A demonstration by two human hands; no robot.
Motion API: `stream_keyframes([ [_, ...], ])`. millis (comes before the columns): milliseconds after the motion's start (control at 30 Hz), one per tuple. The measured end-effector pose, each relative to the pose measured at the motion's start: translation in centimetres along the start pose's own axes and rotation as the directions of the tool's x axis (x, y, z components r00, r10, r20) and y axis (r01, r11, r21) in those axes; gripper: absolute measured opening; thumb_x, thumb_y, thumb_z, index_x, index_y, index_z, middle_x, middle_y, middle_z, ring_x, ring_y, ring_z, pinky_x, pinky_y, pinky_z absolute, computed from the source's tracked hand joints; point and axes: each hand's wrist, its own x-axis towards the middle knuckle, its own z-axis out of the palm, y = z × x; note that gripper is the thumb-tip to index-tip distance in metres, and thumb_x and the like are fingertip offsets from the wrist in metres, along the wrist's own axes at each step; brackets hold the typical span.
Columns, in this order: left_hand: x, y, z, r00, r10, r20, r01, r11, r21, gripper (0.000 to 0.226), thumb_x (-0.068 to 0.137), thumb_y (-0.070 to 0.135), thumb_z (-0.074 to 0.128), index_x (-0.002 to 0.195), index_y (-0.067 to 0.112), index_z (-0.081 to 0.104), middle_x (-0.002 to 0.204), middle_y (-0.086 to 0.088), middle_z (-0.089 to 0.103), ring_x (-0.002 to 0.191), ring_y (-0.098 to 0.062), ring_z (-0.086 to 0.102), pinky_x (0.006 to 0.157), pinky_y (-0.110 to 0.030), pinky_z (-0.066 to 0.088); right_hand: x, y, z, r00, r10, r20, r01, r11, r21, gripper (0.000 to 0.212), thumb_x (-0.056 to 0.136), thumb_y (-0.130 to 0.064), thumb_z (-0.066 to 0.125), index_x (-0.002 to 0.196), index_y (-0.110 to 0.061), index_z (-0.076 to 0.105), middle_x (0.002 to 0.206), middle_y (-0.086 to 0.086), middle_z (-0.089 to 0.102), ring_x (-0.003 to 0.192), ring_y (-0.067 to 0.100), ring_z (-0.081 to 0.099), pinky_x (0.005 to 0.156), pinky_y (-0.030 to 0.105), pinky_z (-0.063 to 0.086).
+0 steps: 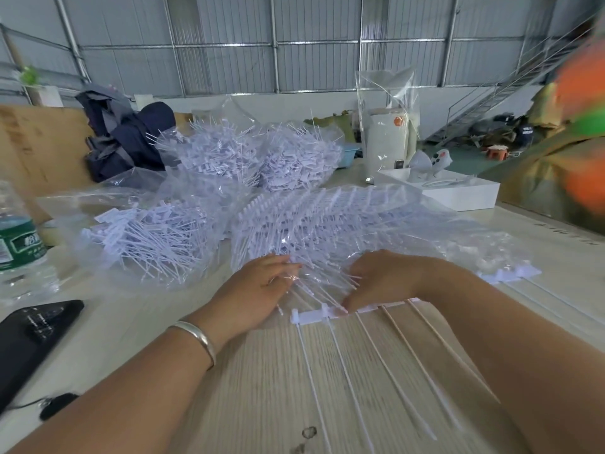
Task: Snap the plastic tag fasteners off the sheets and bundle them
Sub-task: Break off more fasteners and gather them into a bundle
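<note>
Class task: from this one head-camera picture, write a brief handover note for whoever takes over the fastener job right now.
Left hand: fingers relaxed, resting on the bagged sheets.
Right hand: fingers curled down onto the sheet edge, thumb on the fastener strip near the table edge.
Done: loose fasteners fill the bag at left and two bags behind.
Left: snap the remaining sheets, then bundle. No finished bundle is clearly visible.

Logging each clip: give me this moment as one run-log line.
left hand: on fastener pile | right hand: pressing fastener strip | table: loose fasteners | bundle: none yet
</note>
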Motion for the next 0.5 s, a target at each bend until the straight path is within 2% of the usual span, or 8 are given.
stream_keyframes([
  [100, 0.0, 0.0, 0.0, 1.0, -0.001, -0.001, 0.001, 1.0, 0.014, 0.036, 0.103, 0.033, 0.041, 0.135, 0.042, 0.052, 0.152, 0.022, 0.033, 0.142, 0.003, 0.02, 0.117, -0.025, 0.011, -0.9, 0.1, -0.6, 1.0, -0.017, 0.01, 0.017, 0.999, -0.045, 0.035, 0.069, -0.037, 0.078, 0.076, -0.013, 0.054, 0.082, 0.002, 0.051, 0.075, 0.019, 0.05, 0.063, 0.031, 0.036],
  [233, 0.1, 0.0, -0.1, 0.999, 0.004, 0.036, -0.008, 0.994, 0.112, 0.044, 0.097, 0.042, 0.051, 0.141, 0.042, 0.045, 0.155, 0.02, 0.028, 0.144, 0.0, 0.016, 0.119, -0.03, 0.012, -0.3, -0.3, -0.1, 0.999, 0.035, -0.026, -0.038, 0.989, -0.142, 0.027, 0.066, -0.027, 0.074, 0.068, -0.01, 0.053, 0.072, 0.005, 0.049, 0.067, 0.022, 0.052, 0.058, 0.029, 0.038],
  [400, 0.1, 0.1, -0.1, 0.999, 0.012, 0.039, -0.017, 0.99, 0.136, 0.049, 0.095, 0.043, 0.056, 0.142, 0.042, 0.043, 0.155, 0.019, 0.027, 0.144, -0.001, 0.016, 0.114, -0.025, 0.011, -0.7, -0.4, -0.2, 0.998, 0.052, 0.034, -0.046, 0.989, -0.141, 0.034, 0.069, -0.025, 0.071, 0.056, -0.012, 0.042, 0.056, 0.001, 0.039, 0.056, 0.02, 0.042, 0.049, 0.02, 0.031],
  [500, 0.1, 0.2, -0.1, 0.999, 0.029, 0.031, -0.034, 0.988, 0.152, 0.048, 0.095, 0.039, 0.056, 0.142, 0.039, 0.044, 0.154, 0.018, 0.029, 0.142, -0.001, 0.019, 0.109, -0.019, 0.013, -1.5, -0.8, -1.0, 0.998, 0.069, 0.011, -0.068, 0.996, -0.049, 0.039, 0.074, -0.021, 0.066, 0.053, -0.013, 0.035, 0.054, -0.001, 0.033, 0.053, 0.017, 0.034, 0.043, 0.02, 0.026],
])
